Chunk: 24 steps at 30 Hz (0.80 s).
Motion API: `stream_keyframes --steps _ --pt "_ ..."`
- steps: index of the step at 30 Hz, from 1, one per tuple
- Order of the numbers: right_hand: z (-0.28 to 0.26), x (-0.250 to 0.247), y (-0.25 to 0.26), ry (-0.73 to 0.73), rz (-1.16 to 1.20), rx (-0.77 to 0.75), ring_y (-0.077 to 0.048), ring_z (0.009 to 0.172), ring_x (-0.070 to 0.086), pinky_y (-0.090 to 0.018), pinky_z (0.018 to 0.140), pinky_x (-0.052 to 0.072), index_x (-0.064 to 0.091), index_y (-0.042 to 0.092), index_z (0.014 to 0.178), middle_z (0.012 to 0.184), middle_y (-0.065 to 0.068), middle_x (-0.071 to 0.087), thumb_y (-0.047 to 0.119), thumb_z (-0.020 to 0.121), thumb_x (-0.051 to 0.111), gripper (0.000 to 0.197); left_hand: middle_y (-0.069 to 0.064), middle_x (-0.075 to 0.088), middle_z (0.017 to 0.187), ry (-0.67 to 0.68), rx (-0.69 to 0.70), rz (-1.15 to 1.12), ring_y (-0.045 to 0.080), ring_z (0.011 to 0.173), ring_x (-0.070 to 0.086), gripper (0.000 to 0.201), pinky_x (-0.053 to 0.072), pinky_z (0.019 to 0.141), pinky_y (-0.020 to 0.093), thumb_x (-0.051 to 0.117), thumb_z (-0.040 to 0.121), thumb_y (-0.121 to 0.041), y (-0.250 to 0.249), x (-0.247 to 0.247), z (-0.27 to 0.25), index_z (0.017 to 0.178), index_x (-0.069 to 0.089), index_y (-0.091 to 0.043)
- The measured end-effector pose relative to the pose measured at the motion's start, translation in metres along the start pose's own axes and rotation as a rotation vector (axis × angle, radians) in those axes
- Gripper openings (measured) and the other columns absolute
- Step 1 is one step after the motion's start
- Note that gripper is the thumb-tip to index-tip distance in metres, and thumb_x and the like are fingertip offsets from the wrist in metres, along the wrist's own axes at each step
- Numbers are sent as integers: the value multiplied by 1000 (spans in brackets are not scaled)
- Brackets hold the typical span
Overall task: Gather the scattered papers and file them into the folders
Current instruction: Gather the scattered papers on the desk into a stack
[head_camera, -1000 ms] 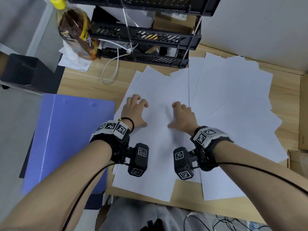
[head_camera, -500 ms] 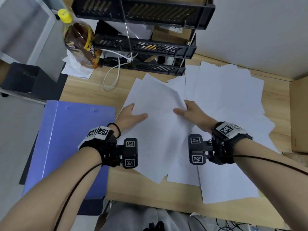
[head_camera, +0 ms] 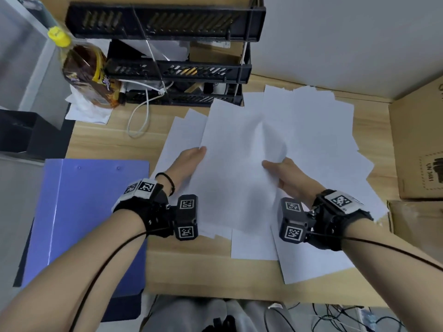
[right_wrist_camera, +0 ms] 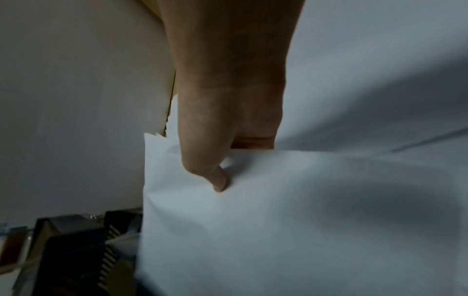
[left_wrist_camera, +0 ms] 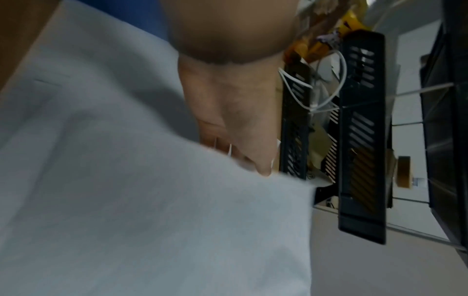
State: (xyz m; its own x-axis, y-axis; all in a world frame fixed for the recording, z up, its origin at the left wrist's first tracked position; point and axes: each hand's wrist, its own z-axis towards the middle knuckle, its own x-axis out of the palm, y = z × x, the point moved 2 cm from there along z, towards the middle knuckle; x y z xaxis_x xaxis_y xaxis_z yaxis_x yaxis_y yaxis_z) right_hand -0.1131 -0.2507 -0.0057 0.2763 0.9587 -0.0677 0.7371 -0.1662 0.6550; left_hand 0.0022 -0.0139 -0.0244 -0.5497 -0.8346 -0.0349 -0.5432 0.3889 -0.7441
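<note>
Papers (head_camera: 239,178) are held up off the bench (head_camera: 107,144) between both hands, the sheets bowed in the middle. The left hand (head_camera: 185,164) grips their left edge, thumb on top and fingers (left_wrist_camera: 220,144) apparently tucked beneath, though blur hides them. The right hand (head_camera: 287,176) pinches the right edge, thumb (right_wrist_camera: 217,176) pressed on top. More loose sheets (head_camera: 323,140) lie spread beyond and under the fingers. A blue folder (head_camera: 84,212) lies left of the left hand.

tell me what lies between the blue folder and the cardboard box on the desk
Head view: both hands, left hand and right hand, holding a lifted sheet over scattered papers.
</note>
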Motion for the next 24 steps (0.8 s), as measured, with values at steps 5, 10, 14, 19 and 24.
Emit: stream_keyframes --steps 5,10,14,19,24 --pt "-9 -73 -21 -315 -93 21 -27 80 62 -29 63 47 62 6 105 87 -7 66 9 89 57 17 1 59 104 -117 -26 2 17 89 53 17 45 73 27 51 96 -27 -10 -4 16 110 59 -21" --pt "-19 -130 -52 -660 -83 -21 -23 86 54 -27 60 41 56 4 101 94 -11 58 2 87 55 14 0 53 104 -200 -81 -186 18 97 50 14 43 78 35 56 90 -23 -10 -3 23 102 50 -27" --pt "-18 -119 -69 -591 -118 -4 -21 86 51 -28 63 42 49 -3 118 96 -10 54 1 90 48 29 0 59 115 -142 -152 -216 18 103 58 29 50 86 40 57 93 -25 -3 10 25 121 49 -25" --pt "-12 -71 -50 -495 -264 -33 -33 93 54 -39 80 46 47 12 75 102 -20 55 5 90 45 16 1 59 118 -21 -207 -173 19 100 59 33 49 93 45 60 93 -29 -5 44 25 124 50 -23" --pt "-5 -43 -40 -367 -170 -21 -27 79 53 -33 68 41 57 -12 93 88 -18 58 7 88 41 26 4 53 125 70 -193 14 22 109 56 59 53 88 40 68 87 -30 -2 57 22 137 39 -18"
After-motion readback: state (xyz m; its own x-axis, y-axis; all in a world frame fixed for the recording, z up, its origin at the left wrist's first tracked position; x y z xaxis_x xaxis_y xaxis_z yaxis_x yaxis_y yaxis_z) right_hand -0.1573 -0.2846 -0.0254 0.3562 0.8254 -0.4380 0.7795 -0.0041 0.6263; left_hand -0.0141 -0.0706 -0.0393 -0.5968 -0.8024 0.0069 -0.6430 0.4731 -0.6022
